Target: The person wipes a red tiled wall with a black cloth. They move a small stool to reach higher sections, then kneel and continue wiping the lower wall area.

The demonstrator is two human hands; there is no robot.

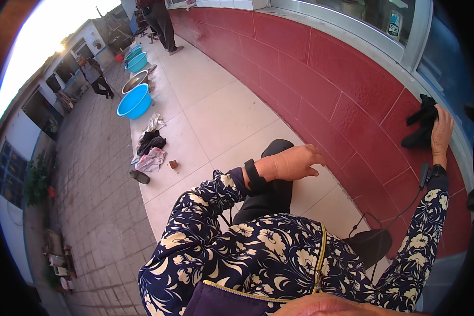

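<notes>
A black cloth item point(420, 124), shaped rather like a sock, hangs against the red wall just under the window ledge. My right hand point(442, 130) grips its right edge, with the back of the hand showing and the fingertips partly hidden. In front of my body, over a dark trouser leg point(274, 197), is my left hand point(294, 161). It holds nothing, its fingers loosely bent and the thumb apart. Black straps circle both wrists, and a thin cable point(403, 211) runs down from the right one.
The red wall point(268, 59) borders a pale tiled walkway point(217, 102). Crumpled cloths point(152, 144) lie near its outer edge, beyond which is a lower brick yard point(98, 166). Farther along stand a blue basin point(135, 103) and a metal basin point(134, 81). Two people point(94, 75) are farther off.
</notes>
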